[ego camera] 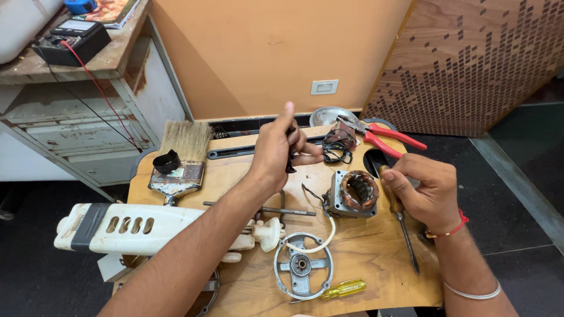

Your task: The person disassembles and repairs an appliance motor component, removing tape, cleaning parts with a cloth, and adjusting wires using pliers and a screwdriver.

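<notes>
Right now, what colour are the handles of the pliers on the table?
Red; the pliers show best in the head view.

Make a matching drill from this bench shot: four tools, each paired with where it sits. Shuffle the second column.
Things:
1. paintbrush
2. red-handled pliers
3. yellow-handled screwdriver
4. wooden-handled screwdriver

Places:
A. held in the right hand
B. near edge of the wooden board, beside the round metal bracket
C. left side of the board, bristles pointing away
D. far side of the board, beyond the motor stator

Pairs: 1-C, 2-D, 3-B, 4-A
</notes>
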